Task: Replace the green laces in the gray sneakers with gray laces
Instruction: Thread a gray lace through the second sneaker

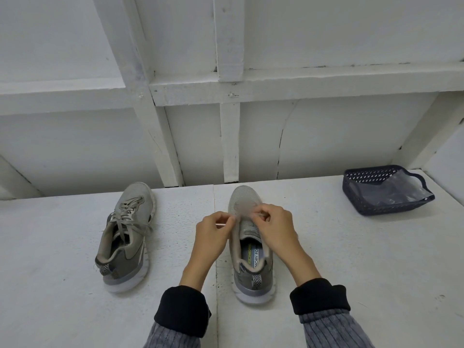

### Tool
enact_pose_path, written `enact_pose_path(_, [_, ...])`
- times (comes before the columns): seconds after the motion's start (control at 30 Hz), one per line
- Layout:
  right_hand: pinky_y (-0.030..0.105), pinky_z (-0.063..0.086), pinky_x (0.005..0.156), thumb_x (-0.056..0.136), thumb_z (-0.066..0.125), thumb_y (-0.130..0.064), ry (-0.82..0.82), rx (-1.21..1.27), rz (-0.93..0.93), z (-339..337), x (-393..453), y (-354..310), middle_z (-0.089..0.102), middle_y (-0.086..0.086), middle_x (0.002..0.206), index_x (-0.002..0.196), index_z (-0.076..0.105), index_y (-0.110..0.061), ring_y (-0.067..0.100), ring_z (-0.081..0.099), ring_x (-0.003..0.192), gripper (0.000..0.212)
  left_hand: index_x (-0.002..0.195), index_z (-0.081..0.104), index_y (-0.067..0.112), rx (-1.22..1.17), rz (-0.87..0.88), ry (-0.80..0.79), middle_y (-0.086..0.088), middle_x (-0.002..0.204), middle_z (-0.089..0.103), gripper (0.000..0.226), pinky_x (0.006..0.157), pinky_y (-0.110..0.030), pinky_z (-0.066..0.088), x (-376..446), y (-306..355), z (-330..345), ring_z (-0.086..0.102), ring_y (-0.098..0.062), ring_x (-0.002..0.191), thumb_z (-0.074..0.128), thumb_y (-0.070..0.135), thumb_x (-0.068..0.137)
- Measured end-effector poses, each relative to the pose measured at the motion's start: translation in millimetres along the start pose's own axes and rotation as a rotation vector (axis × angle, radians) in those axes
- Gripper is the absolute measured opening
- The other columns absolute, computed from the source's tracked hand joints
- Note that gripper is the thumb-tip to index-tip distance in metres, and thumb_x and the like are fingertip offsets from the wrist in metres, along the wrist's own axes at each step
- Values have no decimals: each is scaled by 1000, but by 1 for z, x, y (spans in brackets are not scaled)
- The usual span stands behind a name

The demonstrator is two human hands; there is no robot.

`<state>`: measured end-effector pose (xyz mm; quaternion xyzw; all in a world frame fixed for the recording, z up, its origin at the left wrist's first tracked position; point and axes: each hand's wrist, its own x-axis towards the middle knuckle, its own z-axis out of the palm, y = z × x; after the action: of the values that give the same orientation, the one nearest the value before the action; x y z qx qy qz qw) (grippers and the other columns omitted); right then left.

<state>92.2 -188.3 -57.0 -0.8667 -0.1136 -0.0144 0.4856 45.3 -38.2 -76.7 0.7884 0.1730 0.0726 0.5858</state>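
Two gray sneakers stand on the white table, toes pointing away from me. The left sneaker is laced with a gray lace whose ends lie loose. The right sneaker sits under my hands. My left hand pinches a thin pale lace end at the shoe's left eyelets. My right hand pinches a lace over the front eyelets. My fingers hide most of that lace, and its colour is hard to tell. No green lace is visible.
A dark blue perforated basket with a clear plastic bag inside sits at the table's back right. A white framed wall rises directly behind the shoes.
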Motion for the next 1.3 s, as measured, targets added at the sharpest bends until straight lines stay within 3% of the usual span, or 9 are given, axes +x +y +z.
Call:
enact_pose_path(0.13, [4, 36, 67, 88, 69, -19, -16, -98, -25, 11, 0, 6, 53, -7, 86, 96, 73, -16, 3, 53, 78, 9, 99, 72, 3, -329, -195, -70, -11, 95, 75, 19, 73, -24, 57, -3, -8, -5, 72, -19, 91, 56, 15, 99])
enact_pose_path(0.2, [14, 41, 75, 89, 68, -23, -41, -118, -14, 16, 1, 8, 50, -3, 96, 98, 73, -17, 9, 53, 88, 12, 101, 72, 3, -361, -205, -103, -9, 96, 76, 21, 73, -22, 56, -3, -8, -6, 71, -15, 89, 55, 15, 100])
enact_pose_path(0.37, [29, 52, 80, 89, 67, -30, -49, -139, -9, 20, 2, 8, 48, -7, 99, 101, 72, -20, 9, 56, 92, 17, 105, 71, 2, -373, -181, -137, -10, 96, 76, 23, 73, -21, 56, -3, -5, -6, 72, -13, 88, 54, 15, 100])
enact_pose_path(0.67, [23, 50, 75, 92, 62, -33, -20, -174, -42, 24, -1, 10, 44, -11, 98, 107, 71, -19, 7, 54, 90, 22, 102, 73, 8, -404, -184, -138, -3, 96, 76, 27, 72, -18, 55, -2, -5, -4, 72, -13, 86, 54, 26, 101])
enact_pose_path(0.87, [24, 51, 74, 93, 60, -33, -35, -214, -96, 23, -2, 12, 41, -13, 98, 107, 70, -20, 6, 54, 88, 21, 99, 74, 6, -357, -172, -77, -7, 91, 75, 19, 68, -20, 56, 4, -6, -1, 70, -11, 74, 61, 19, 97])
enact_pose_path(1.07, [22, 40, 62, 93, 59, -26, 4, -395, -330, 22, -3, 5, 47, -5, 97, 96, 69, -14, 11, 49, 86, 16, 96, 76, 8, -288, -133, -57, -12, 93, 74, 17, 65, -21, 56, 9, -8, 1, 70, -14, 73, 64, 21, 95])
enact_pose_path(1.2, [20, 43, 69, 94, 60, -26, 8, -303, -257, 23, -3, 9, 44, -10, 98, 100, 69, -17, 6, 46, 94, 15, 96, 73, 8, -278, -97, -95, -9, 93, 73, 17, 63, -21, 55, 8, -7, 0, 69, -11, 72, 64, 22, 95])
enact_pose_path(1.3, [22, 48, 77, 91, 63, -28, 5, -219, -160, 24, -3, 15, 43, -11, 105, 103, 67, -22, 6, 47, 101, 14, 93, 70, 5, -230, -78, -33, -5, 89, 68, 16, 55, -18, 51, 9, -9, 4, 67, -6, 67, 63, 20, 95])
